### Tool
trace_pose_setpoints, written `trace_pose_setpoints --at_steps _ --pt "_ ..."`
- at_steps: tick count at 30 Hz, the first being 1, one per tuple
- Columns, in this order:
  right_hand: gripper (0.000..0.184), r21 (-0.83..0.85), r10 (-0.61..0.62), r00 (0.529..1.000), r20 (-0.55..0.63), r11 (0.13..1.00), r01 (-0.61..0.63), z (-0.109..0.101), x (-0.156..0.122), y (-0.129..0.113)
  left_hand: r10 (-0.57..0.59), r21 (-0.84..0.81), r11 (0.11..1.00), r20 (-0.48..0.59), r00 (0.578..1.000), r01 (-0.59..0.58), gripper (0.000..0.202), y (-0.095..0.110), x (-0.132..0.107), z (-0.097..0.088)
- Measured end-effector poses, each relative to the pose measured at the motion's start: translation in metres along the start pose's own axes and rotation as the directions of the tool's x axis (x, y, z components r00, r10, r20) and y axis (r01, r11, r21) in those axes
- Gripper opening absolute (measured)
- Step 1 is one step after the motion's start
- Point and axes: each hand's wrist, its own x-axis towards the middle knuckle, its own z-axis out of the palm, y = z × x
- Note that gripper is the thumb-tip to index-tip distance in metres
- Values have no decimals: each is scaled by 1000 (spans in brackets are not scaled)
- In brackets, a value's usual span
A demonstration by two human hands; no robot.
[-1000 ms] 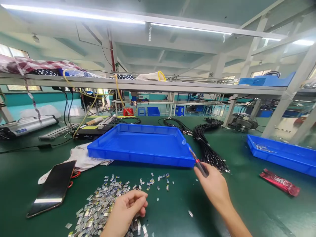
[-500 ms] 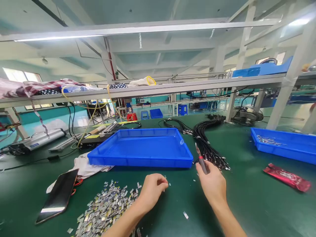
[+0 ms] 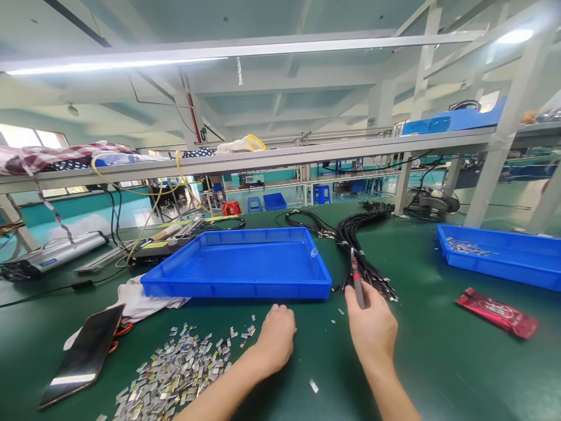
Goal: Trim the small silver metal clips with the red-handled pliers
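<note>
Now, in the head view, the left hand [image 3: 275, 338] has left the pile of metal clips [image 3: 175, 374] and rests curled on the bench [image 3: 438, 362] just in front of the blue tray [image 3: 236, 269]; whether its grip holds a clip is hidden. The right hand [image 3: 372, 327] grips a cable end [image 3: 357, 280] upright beside the tray's right corner, ready for fitting.
</note>
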Motion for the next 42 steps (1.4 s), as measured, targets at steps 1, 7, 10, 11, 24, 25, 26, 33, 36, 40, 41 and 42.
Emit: trace_pose_setpoints --at_steps 1,7,10,11,24,25,26,33,36,40,41,42 --pt "51 8 13 1000 -28 1000 -13 -1 2 1 9 -13 1000 9 1000 -9 16 5 3 3" --pt "53 32 41 991 -129 999 -37 -3 5 2 92 -123 988 28 995 -88 16 36 35 26" --pt "52 30 8 991 -131 1000 -4 -3 4 2 116 -121 987 88 989 -104 16 47 51 35" --pt "51 29 -3 992 -130 1000 7 -3 4 2 120 -114 988 119 986 -106 15 51 55 37" --pt "52 -5 -154 987 -54 988 154 9 -9 3 -70 7 998 234 970 70 25 60 51 21" --pt "52 -6 -165 985 -49 986 165 10 -10 4 -85 -14 996 223 971 90 26 57 49 20" --pt "52 -7 -175 984 -44 985 175 12 -12 4 -97 -35 994 216 972 107 27 55 48 20" --pt "53 -16 -245 969 -39 969 245 18 -14 11 -159 -94 979 222 962 183 25 62 50 22" --pt "53 -28 -261 964 -41 965 260 20 -14 13 -155 -147 970 243 958 194 19 57 43 16" --pt "50 -28 -286 958 -11 958 285 24 -18 14 -124 -278 946 175 977 170 19 15 12 -13" --pt "49 -22 -300 954 9 954 300 25 -20 13 -130 -296 941 139 982 166 16 1 1 -23" --pt "49 -13 -317 948 32 948 318 27 -22 13 -134 -309 937 114 984 163 12 -14 -10 -32"
